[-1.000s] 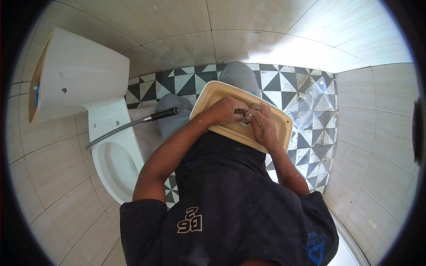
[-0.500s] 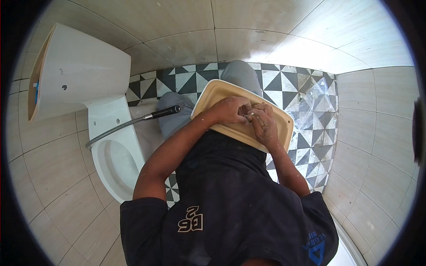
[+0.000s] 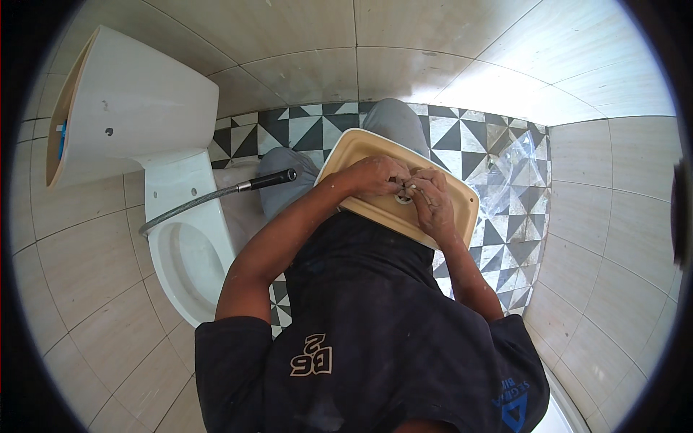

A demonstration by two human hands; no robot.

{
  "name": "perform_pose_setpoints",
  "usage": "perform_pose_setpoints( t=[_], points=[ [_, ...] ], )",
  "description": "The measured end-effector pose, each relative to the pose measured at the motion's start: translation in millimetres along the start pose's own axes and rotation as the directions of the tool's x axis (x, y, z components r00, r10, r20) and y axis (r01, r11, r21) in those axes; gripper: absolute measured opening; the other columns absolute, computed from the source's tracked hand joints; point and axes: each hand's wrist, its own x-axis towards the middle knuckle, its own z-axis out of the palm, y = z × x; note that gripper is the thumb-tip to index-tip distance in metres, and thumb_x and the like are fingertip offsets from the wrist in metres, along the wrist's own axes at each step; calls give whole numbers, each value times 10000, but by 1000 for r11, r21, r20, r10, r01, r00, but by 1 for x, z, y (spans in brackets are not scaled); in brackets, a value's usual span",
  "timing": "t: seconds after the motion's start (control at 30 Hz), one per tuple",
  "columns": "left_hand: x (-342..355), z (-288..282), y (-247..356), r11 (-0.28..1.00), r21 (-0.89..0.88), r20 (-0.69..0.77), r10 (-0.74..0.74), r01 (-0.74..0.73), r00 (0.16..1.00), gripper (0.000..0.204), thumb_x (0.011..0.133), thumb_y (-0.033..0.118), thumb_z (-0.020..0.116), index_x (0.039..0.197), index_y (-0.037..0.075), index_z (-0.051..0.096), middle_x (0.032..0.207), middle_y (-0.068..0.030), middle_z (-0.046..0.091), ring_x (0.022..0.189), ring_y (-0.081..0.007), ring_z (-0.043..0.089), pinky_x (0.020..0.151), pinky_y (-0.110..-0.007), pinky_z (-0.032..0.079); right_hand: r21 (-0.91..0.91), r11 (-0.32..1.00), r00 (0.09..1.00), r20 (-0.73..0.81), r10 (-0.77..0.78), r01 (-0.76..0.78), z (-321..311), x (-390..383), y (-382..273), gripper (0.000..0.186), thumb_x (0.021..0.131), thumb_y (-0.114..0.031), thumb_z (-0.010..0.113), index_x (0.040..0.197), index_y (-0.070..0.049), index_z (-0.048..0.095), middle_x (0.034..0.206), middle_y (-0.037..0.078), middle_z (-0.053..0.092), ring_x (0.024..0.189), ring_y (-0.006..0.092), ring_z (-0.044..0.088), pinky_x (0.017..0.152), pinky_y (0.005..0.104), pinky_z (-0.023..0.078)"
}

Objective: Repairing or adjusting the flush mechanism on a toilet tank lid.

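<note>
A toilet tank lid [image 3: 361, 144] lies underside up across my lap, its hollow tan and its rim white. Over its middle my left hand [image 3: 377, 177] and my right hand [image 3: 432, 198] meet, fingers bent and pinched together. Between the fingertips is a small fitting, mostly covered; a small white tip shows at the right fingers. Just below the fingertips a pale round ring [image 3: 403, 199] shows against the lid, partly hidden by the fingers.
At left stands a white toilet bowl [image 3: 225, 249] with its tank [image 3: 159, 108] open on top. A flexible hose with a black end [image 3: 271, 179] lies across the bowl, reaching toward my knee. Clear plastic bags [image 3: 512, 169] lie on the patterned floor at right. Tiled walls close in around.
My fingers have shifted slightly and the pale ring beneath them now shows more. The view has tilted a little; the lid stays on my lap.
</note>
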Motion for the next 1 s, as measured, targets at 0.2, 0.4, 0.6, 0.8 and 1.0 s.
perform_pose_setpoints(
  t=[0.2, 0.4, 0.6, 0.8, 1.0],
  points=[
    [2, 8, 19, 964, -124, -95, -247, 235, 964, 263, 851, 217, 873, 986, 31, 746, 956, -146, 759, 838, -277, 734, 793, -413, 566, 16, 997, 997, -13, 70, -69, 0, -4, -1, 102, 989, -30, 699, 1085, -21, 733, 1124, 143, 666, 1124, 323, 644, 1019, 415, 504],
    [0, 12, 19, 957, 22, -81, -286, 289, 955, 303, 844, 254, 894, 981, 25, 751, 938, -151, 757, 805, -252, 737, 744, -397, 562, 26, 998, 999, -9, 52, -52, 1, -4, 1, 95, 994, -41, 694, 1078, -27, 736, 1083, 136, 690, 1100, 330, 646, 1155, 467, 441],
    [-4, 11, 7, 998, 39, -123, -36, 41, 992, 257, 865, 233, 859, 1005, 42, 758, 947, -135, 750, 854, -278, 737, 776, -397, 562, 61, 995, 997, -3, 74, -73, 2, -5, -1, 98, 1010, -46, 678, 1086, -27, 737, 1076, 131, 695, 1094, 325, 651, 1190, 479, 415],
    [2, 12, 18, 977, 68, -98, -195, 202, 976, 243, 852, 186, 833, 1031, 44, 752, 923, -125, 728, 856, -314, 716, 789, -416, 552, 37, 998, 998, 16, 53, -53, 0, -6, 1, 109, 1014, -47, 684, 1107, -28, 738, 1065, 125, 705, 1091, 319, 655, 1190, 474, 414],
    [5, 11, 0, 992, 129, -53, 6, 1, 999, 245, 806, 161, 837, 998, 51, 733, 910, -133, 717, 850, -311, 714, 777, -422, 546, 65, 995, 998, 11, 69, -70, 2, -4, -2, 170, 965, -12, 712, 1131, -41, 735, 1043, 124, 690, 1063, 338, 660, 1222, 527, 396]
  ],
)
